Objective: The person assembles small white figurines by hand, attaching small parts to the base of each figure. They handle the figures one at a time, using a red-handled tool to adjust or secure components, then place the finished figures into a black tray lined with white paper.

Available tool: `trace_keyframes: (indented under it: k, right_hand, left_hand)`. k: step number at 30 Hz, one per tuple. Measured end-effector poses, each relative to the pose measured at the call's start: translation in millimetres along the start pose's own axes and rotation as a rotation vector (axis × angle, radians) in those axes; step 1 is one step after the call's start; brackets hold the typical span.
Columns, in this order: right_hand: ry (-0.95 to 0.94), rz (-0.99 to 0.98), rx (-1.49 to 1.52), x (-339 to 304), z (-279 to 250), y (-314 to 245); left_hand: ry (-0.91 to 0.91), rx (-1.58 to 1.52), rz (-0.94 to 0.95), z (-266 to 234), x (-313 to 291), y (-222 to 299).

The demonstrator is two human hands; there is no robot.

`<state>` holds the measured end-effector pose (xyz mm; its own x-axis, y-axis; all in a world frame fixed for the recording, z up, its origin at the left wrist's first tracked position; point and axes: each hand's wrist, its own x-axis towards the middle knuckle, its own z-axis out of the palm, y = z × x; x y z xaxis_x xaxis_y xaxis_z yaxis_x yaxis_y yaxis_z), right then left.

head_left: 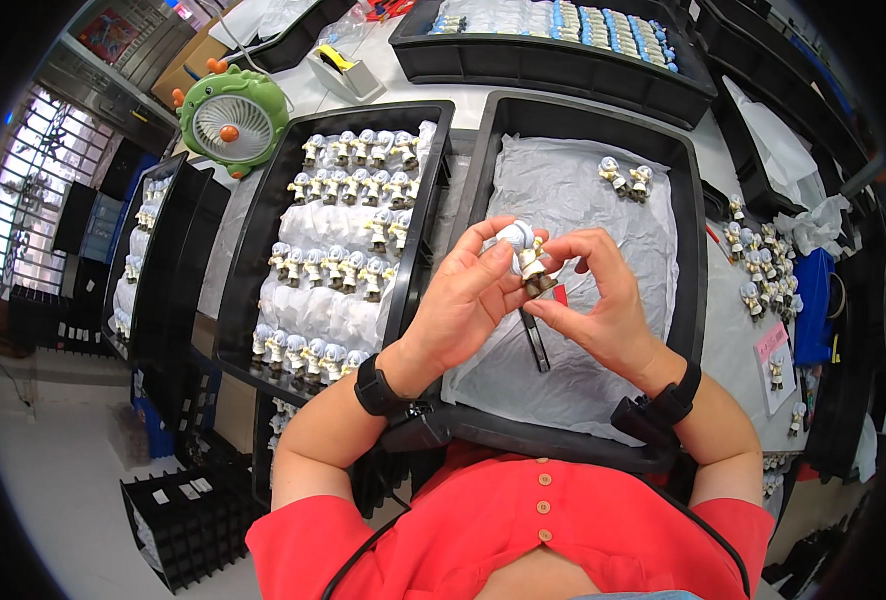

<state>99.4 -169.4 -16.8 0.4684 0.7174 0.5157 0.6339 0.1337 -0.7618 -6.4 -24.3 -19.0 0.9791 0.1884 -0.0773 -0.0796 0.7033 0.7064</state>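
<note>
My left hand (468, 295) grips a small painted figurine (531, 258) with pale blue-white hair, a whitish-yellow outfit and a dark lower part. The figurine is tilted, held above a paper-lined black tray (485, 165). My right hand (608, 305) curls around its other side, thumb and finger closed in at its lower end. Beneath the hands a slim dark tool (536, 343) lies on the white paper (603, 375); its upper end is hidden. Beside it shows a small red piece (560, 294), partly covered by my fingers. Two similar figurines (626, 178) lie at the tray's far right.
Left stands another black tray (235, 330) with rows of figurines (348, 185). A green fan (231, 118) and a tape dispenser (348, 75) are behind it. A further filled tray (553, 65) sits at the back. Loose figurines (763, 260) crowd the right side.
</note>
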Motion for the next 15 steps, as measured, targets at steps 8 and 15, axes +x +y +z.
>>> trace_keyframes:
  k: [8, 15]
  right_hand:
    - [0.039, -0.028, -0.076, -3.8, -0.1, 3.2]
    - [0.030, 0.208, 0.293, -7.9, 3.4, 3.7]
  left_hand:
    - [0.033, 0.027, 0.052, 0.4, 0.0, 0.6]
    - [0.056, 0.150, 0.108, 3.6, 1.2, -2.5]
